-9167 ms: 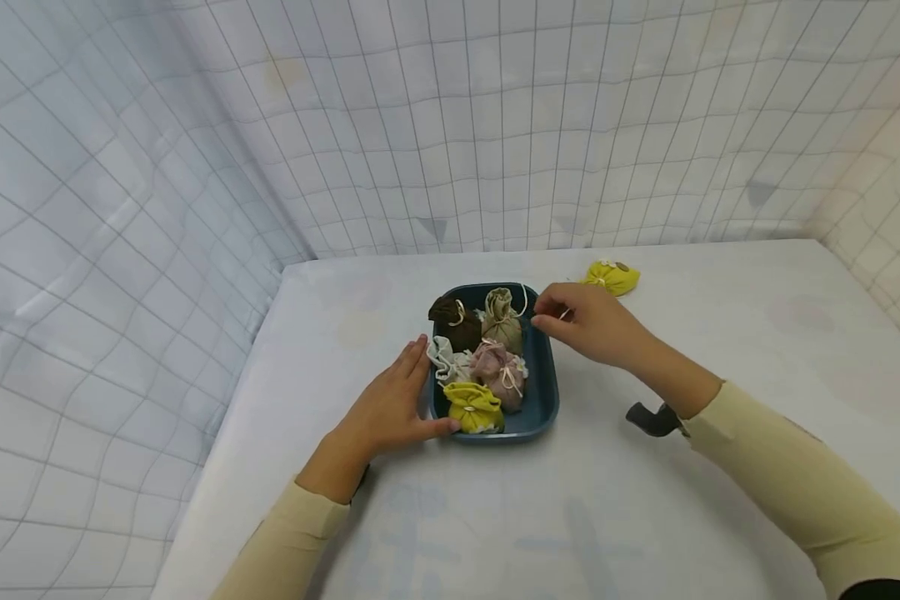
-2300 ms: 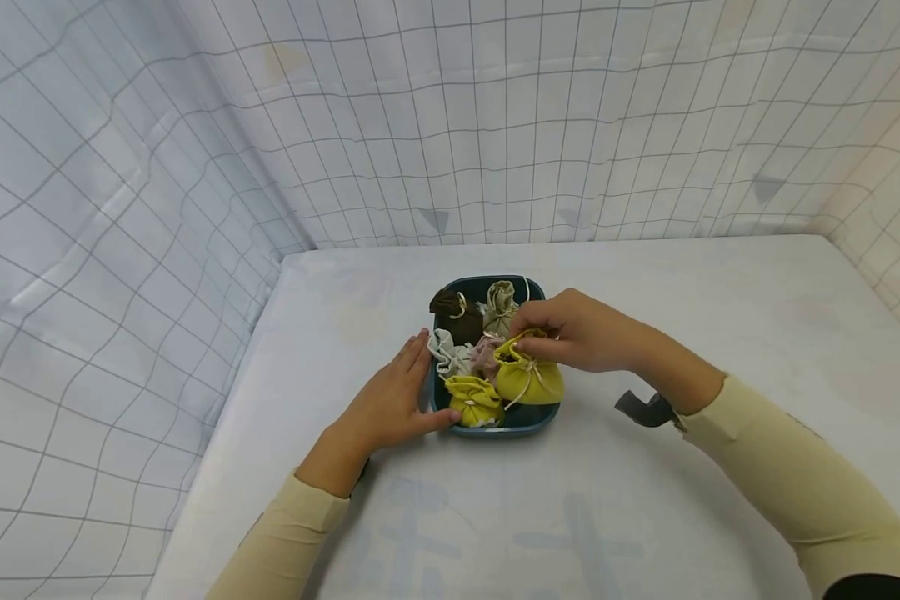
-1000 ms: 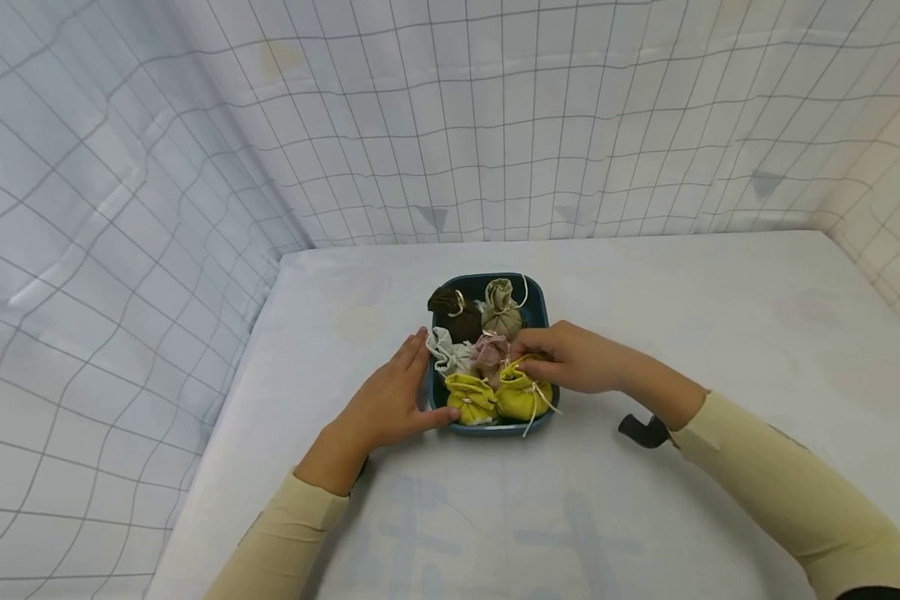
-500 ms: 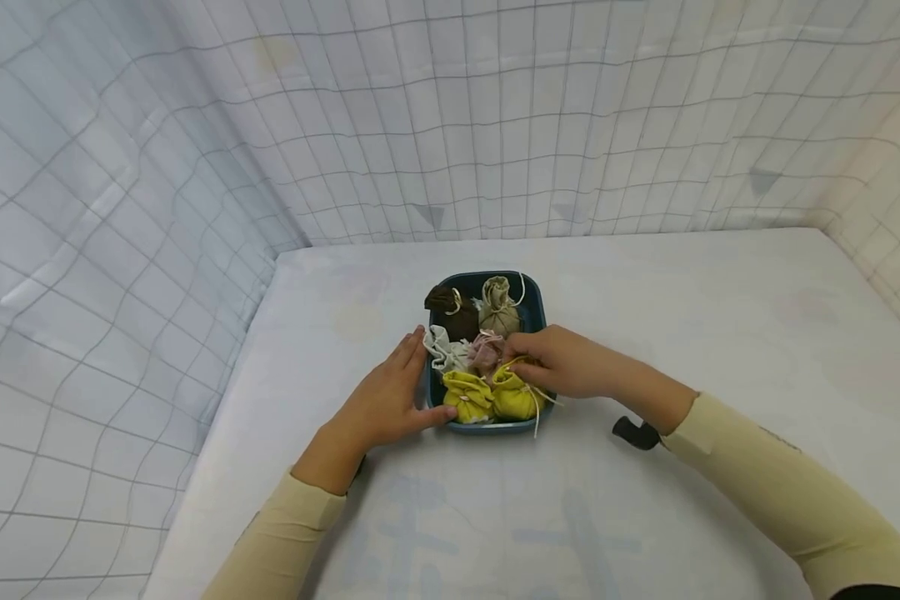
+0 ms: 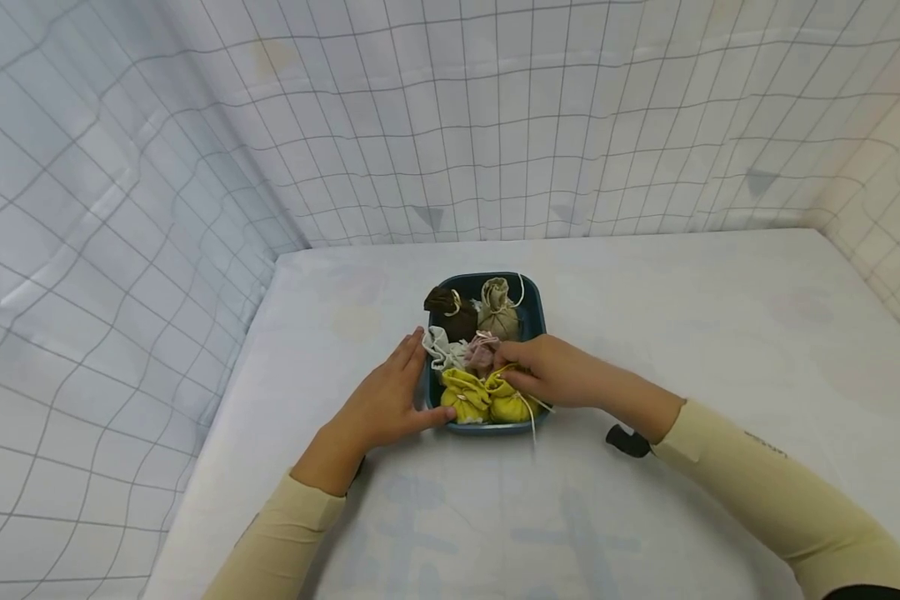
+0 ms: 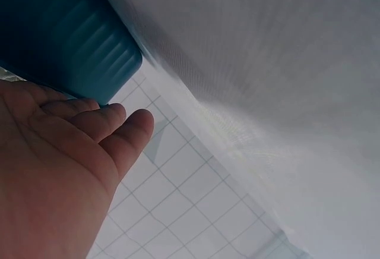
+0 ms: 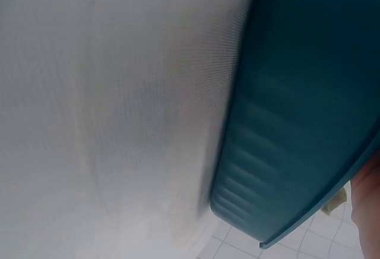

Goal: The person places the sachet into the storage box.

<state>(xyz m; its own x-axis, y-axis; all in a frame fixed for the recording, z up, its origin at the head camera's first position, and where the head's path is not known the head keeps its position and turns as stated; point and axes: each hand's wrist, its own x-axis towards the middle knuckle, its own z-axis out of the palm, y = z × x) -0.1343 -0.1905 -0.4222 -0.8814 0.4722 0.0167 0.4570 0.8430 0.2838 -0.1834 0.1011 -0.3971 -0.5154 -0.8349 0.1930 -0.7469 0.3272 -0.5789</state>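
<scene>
A dark teal plastic tray [image 5: 534, 310] stands on the white table, full of small drawstring pouches. My left hand [image 5: 393, 396] rests with straight fingers along the tray's left side, its thumb at the near left corner; the left wrist view has its fingertips at the teal wall. With thumb and fingers, my right hand [image 5: 558, 371] pinches the top of a yellow pouch [image 5: 512, 407] at the near right of the tray. Left of it sits another yellow pouch [image 5: 465, 398]. Behind lie a white pouch [image 5: 444, 350], a pink pouch [image 5: 481, 350], a dark brown pouch [image 5: 453, 317] and a tan pouch [image 5: 498, 312].
White grid-patterned curtains [image 5: 510, 125] hang behind the table and on both sides. The white tablecloth [image 5: 690, 333] spreads around the tray. A black strap end [image 5: 627, 441] shows under the right wrist.
The second yellow pouch, earlier on the table at the back right, is now in the tray's near right corner. My right hand brought it over and lowered it; my left hand stays put.
</scene>
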